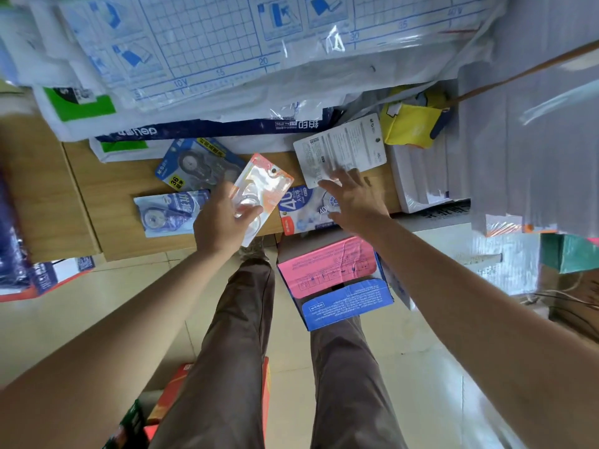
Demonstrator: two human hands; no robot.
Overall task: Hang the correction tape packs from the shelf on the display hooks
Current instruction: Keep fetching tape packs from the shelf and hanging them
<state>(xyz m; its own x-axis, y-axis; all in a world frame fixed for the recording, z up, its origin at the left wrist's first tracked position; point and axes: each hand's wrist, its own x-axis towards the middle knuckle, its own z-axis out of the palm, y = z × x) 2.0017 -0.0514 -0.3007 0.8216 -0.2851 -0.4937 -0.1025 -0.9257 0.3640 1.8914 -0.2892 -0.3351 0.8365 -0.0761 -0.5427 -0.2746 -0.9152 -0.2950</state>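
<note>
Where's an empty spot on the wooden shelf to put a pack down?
The bare wood at the left of the wooden shelf, between the green-and-white packet and the light blue pack, is free. The middle and right are crowded: the 36 pack, 40 pack and white pack lie close together, up to the white boxes.

The right hand point(353, 199) covers the right half of the pale blue pack point(296, 210) marked 40. The left hand point(220, 223) hides the orange pack point(264, 189) at its lower corner. Print on the white pack point(343, 150) is too small to read.
</note>
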